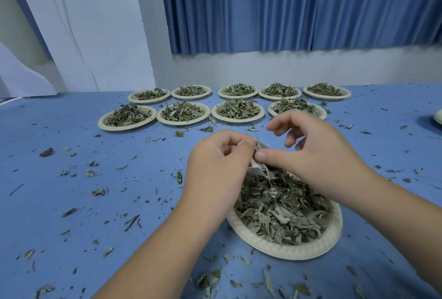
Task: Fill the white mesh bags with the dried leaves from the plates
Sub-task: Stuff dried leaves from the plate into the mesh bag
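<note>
Left fingers point(248, 142): I read them curled inward, pinching the top edge of the white mesh bag point(255, 170).
Right thumb point(262, 155): I see it laid out straight, its tip against the leaves at the mouth of the bag, close beside the left fingertips.
Right fingers point(284, 129): bent and raised above the thumb, blurred; I cannot tell whether they trap any leaf against the thumb.
Left hand point(215, 167): back of the hand toward the camera, gripping the bag, held over the far-left edge of the near plate point(287, 249).
Right hand point(318, 155): reaches in from the right, above the far half of the near plate.
White mesh bag: only small white parts show between the two hands; it hangs just above the dried leaves point(282, 207), and its fill level is hidden from me.
Dried leaves: heaped across the near plate, grey-green, reaching up to the bag mouth.
Near plate: pale paper plate with a ribbed rim, resting on the blue table point(71, 131) directly below both hands.
Front row of plates point(181, 123): four, each holding leaves, beyond the hands.
Back row of plates point(236, 96): five, each holding leaves, near the table's far edge.
Leaf scraps point(46, 152): scattered over the blue table on all sides.
Blue curtain point(287, 7): hangs behind the table.
</note>
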Demonstrator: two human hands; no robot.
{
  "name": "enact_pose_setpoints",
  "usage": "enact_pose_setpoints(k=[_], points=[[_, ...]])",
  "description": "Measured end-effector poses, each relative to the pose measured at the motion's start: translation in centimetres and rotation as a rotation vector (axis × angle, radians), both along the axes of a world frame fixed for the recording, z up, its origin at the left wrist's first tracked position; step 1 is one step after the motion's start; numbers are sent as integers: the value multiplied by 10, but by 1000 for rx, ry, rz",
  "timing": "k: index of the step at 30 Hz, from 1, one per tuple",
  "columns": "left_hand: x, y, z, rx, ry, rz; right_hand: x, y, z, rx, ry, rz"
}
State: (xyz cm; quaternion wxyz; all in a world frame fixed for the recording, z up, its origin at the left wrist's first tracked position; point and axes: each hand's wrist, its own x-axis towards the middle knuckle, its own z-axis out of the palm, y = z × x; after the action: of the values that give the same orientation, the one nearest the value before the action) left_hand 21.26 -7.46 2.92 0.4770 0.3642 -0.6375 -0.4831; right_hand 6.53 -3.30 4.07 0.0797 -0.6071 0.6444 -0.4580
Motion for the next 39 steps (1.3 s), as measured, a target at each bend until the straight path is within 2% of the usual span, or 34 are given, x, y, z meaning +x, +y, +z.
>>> enact_pose_setpoints(k=[4,8,13,20,26,30,39], points=[[1,0,2,126,123,-73,-5,-4,7,260,-150,180],[1,1,3,50,88,-94,-2,-11,10,276,-155,198],[-3,2,-5,-101,-58,-35,4,-18,5,194,37,62],[0,-5,-4,-2,-68,79,-9,3,9,249,4,85],[2,-9,-5,58,-9,105,7,24,3,346,314,30],[2,-11,-6,99,50,90,14,21,-9,229,383,-50],[1,-12,-8,122,92,78,16,23,-14,-46,381,-6]])
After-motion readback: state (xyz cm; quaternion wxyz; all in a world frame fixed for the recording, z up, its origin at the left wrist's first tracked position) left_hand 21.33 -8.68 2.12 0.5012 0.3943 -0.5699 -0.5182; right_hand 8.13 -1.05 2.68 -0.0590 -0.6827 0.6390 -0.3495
